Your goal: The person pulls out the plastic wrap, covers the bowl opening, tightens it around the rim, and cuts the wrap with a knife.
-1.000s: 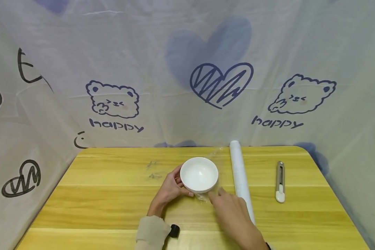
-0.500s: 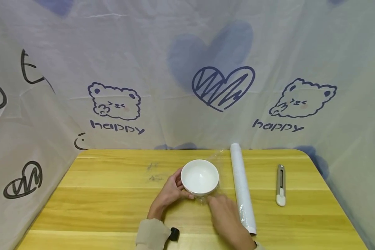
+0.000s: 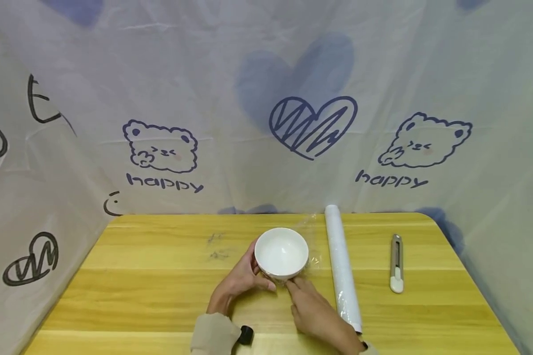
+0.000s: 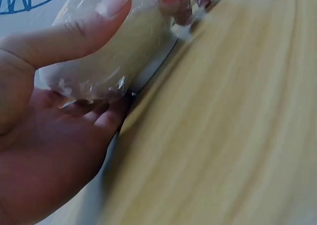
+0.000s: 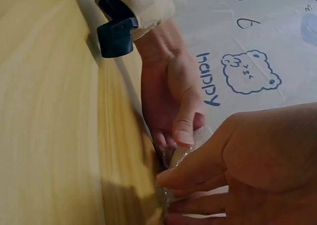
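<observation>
A white bowl (image 3: pixel 281 252) stands upright at the middle of the table, with clear cling film (image 4: pixel 96 81) wrinkled over its outer wall. My left hand (image 3: pixel 242 276) grips the bowl from the left, thumb along the near side and fingers round behind it. At the bowl's near right, my right hand (image 3: pixel 313 310) touches the film low on the wall with fairly straight fingers. In the right wrist view, the right thumb and fingers (image 5: pixel 198 197) lie against the film by the base. Whether film spans the bowl's mouth is hard to see.
A long white roll of cling film (image 3: pixel 342 268) lies right of the bowl, close beside the right forearm. Farther right is a grey and white utility knife (image 3: pixel 397 264). Wooden table (image 3: pixel 151 291) edges meet a printed cloth (image 3: pixel 231 98) at the back and sides.
My right hand has moved left and inward to the bowl's near base, bringing film in against it. The left hand still holds the bowl in nearly the same place.
</observation>
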Motion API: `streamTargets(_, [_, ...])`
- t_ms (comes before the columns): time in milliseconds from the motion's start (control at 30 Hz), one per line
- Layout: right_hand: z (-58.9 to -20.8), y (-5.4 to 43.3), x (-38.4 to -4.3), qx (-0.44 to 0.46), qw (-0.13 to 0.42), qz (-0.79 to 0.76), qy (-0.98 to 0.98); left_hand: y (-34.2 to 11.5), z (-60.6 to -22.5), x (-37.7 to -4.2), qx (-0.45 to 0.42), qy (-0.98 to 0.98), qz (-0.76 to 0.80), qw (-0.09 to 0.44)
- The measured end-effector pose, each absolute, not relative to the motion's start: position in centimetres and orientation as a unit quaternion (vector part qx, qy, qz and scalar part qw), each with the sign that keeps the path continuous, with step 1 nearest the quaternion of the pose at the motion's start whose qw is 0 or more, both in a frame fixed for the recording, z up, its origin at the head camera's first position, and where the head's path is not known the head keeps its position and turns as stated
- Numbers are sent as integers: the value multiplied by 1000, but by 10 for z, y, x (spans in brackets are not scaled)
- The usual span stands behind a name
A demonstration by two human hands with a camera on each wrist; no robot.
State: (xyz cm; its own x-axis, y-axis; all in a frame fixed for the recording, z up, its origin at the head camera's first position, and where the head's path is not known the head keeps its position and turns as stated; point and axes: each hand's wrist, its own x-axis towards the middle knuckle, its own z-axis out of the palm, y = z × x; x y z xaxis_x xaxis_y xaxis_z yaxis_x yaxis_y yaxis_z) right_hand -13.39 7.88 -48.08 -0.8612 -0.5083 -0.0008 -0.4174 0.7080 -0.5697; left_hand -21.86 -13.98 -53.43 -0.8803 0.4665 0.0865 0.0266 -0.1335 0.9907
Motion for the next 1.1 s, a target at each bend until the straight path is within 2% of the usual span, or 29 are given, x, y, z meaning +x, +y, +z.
streamTargets(200, [-483,77,-136,-237,54,-285,927,-133,-535,-214,188,701,680,101])
streamTargets(400, [-478,88,-142,-261,141,-341,892,-131,-537,-214,153,699,693,89])
streamTargets(500, [-472,101,-148,-267,154,-364,879,-132,-537,-214,147,677,713,105])
streamTargets(733, [-459,131,-158,-213,126,-373,894,-133,-534,-214,158,675,711,120])
streamTargets(867, [-454,137,-159,-172,107,-382,902,-128,-534,-213,155,712,678,102])
streamTargets(967, [-454,136,-162,-127,70,-394,908,-125,-535,-213,150,712,680,84])
streamTargets(1100, [-462,133,-166,-71,57,-433,897,-124,-536,-214,147,695,700,79])
